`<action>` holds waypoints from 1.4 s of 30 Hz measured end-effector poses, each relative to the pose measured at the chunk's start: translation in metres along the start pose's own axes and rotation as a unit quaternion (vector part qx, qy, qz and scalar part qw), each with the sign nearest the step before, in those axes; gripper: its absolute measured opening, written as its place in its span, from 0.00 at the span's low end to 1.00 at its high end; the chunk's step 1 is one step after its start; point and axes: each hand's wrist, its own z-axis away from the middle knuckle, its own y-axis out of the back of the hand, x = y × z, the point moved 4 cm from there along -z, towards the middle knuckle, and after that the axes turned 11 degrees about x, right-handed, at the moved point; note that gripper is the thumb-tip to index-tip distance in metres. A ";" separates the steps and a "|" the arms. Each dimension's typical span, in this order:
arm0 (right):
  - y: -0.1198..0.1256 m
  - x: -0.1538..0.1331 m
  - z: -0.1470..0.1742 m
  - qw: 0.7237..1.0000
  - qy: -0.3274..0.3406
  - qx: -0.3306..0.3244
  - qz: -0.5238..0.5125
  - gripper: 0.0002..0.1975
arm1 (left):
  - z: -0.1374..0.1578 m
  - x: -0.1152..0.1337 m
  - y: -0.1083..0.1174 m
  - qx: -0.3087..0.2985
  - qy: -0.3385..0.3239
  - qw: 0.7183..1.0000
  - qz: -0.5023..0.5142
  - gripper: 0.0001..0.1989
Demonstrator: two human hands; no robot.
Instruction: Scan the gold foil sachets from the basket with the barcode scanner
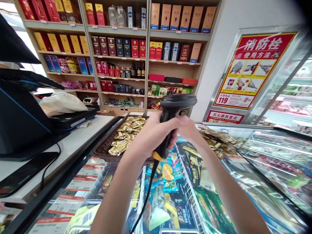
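Note:
A black barcode scanner [168, 130] with a yellow band at its base is held upright above a glass-topped freezer [85, 191]. My left hand [152, 133] is closed around its handle, thumb across the front. My right hand [187, 127] is closed against the scanner's right side, its fingertips mostly hidden behind the scanner and my left thumb. From the handle's base a black cable [147, 195] runs down toward me. Behind my left hand, a brown woven basket [101, 149] holds many gold packets [129, 130].
On the left counter [97, 128] are a dark terminal [19, 110], a black phone-like slab [26, 172] and a white plastic bag [62, 103]. Brown packets [219, 139] lie on the freezer at right. Shelves [117, 31] of boxes stand behind, beside a red poster [255, 70].

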 end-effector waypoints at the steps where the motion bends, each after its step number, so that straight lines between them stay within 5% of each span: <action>1: 0.014 0.002 -0.005 1.000 0.014 0.010 0.010 0.14 | -0.002 -0.001 0.000 0.002 0.005 1.000 0.000 0.13; 5: 0.059 0.017 -0.026 0.996 0.013 0.085 -0.006 0.17 | -0.012 -0.006 0.001 0.045 0.024 0.998 -0.024 0.14; 9: 0.075 0.026 -0.040 0.983 -0.035 0.150 -0.101 0.21 | -0.019 -0.009 0.001 0.079 0.016 0.995 -0.064 0.14; 17: 0.083 0.024 -0.037 0.956 -0.099 0.205 -0.182 0.19 | -0.020 -0.018 -0.006 0.072 0.025 0.993 -0.092 0.15; 42: 0.096 0.037 -0.049 0.939 -0.059 0.248 -0.230 0.17 | -0.021 -0.026 -0.014 0.036 0.029 0.991 -0.122 0.13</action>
